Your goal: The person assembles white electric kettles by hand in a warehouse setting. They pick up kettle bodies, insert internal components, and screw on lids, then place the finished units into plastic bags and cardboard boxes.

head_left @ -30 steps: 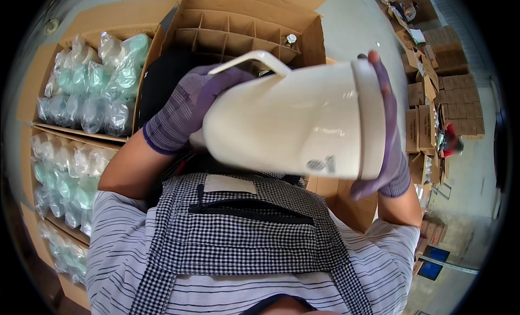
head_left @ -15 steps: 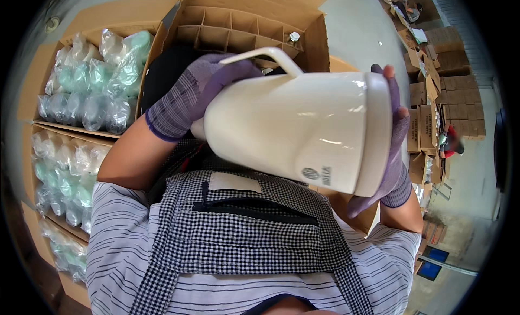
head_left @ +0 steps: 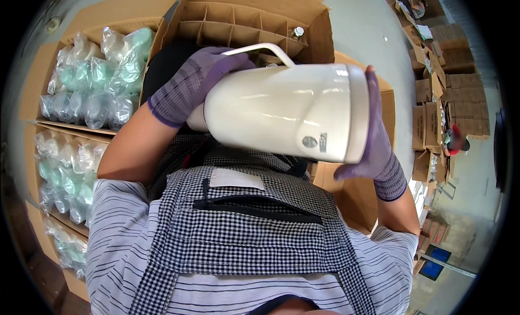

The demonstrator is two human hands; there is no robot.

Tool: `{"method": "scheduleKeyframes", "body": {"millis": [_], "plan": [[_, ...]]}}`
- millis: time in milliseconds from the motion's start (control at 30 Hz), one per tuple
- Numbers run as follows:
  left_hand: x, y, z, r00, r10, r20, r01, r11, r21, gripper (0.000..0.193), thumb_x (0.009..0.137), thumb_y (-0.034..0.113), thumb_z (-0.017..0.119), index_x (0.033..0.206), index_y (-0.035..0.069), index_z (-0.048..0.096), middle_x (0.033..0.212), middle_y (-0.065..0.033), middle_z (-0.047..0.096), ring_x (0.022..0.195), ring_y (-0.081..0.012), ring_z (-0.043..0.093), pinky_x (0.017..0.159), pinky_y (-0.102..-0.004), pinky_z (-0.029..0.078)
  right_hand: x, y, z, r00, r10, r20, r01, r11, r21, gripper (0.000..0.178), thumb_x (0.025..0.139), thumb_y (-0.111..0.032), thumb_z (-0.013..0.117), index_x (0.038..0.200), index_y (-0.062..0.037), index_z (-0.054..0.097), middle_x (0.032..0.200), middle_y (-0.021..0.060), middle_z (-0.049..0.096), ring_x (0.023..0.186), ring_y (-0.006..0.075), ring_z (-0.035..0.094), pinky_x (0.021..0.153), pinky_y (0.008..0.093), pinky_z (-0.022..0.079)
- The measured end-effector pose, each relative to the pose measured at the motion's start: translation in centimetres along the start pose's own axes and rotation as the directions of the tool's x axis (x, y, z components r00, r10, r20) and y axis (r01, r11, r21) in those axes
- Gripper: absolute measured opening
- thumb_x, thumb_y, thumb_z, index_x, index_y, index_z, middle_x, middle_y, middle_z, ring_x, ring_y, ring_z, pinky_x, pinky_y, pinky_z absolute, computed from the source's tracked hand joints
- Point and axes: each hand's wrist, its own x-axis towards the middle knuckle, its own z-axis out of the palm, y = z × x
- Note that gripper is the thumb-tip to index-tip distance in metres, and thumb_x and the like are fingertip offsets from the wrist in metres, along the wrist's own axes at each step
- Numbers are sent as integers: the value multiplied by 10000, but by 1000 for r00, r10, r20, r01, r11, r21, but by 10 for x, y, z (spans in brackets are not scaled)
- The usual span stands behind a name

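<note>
brown cardboard boxes (head_left: 127,11) held clear plastic-wrapped bundles (head_left: 81,74). purple-gloved left hand (head_left: 199,76) and right hand (head_left: 379,139) gripped a glossy white handled jug (head_left: 276,112), long axis sideways, wide end right.

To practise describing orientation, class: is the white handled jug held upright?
No, the white handled jug lies nearly sideways between the left hand and the right hand.

A glossy off-white jug (head_left: 276,109) is held on its side just beyond the checked apron (head_left: 249,234), handle (head_left: 265,46) away from the apron, small dark emblem (head_left: 309,142) nearer it, its wider end ringed by a thick band (head_left: 357,114).
</note>
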Motion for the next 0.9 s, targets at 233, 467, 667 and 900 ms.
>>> {"method": "scheduleKeyframes", "body": {"millis": [233,467,667,900], "plan": [[13,69,28,917,-157,-368,156,987,-32,326,733,150,710,1047,63,694,1065,-132,738,1026,-286,712,918,-398,563,-32,15,68,814,577,-70,-202,393,897,666,1038,-416,415,1537,4,279,1514,204,436,1277,310,566,1021,416,513],[32,32,3,796,-602,-67,515,730,-449,334,839,251,722,1132,90,732,961,-135,724,937,-267,713,899,-359,560,-34,-1,24,867,490,-93,-413,809,418,1002,899,-603,568,1566,27,165,1544,264,345,1393,350,448,1115,450,427],[24,27,12,979,200,-36,-196,976,94,377,770,244,745,1088,52,683,982,-153,695,901,-316,704,821,-388,578,-14,-12,8,981,130,-143,-93,966,240,1577,444,-690,886,1609,-23,59,1638,291,78,1495,417,258,1173,526,324],[-18,15,42,996,-11,84,22,991,-131,321,870,181,653,1137,6,681,1040,-187,699,950,-303,716,828,-362,586,-32,-46,64,951,230,-207,-194,964,183,1399,458,-459,902,1570,31,209,1561,348,256,1443,503,288,1181,566,240]]}}
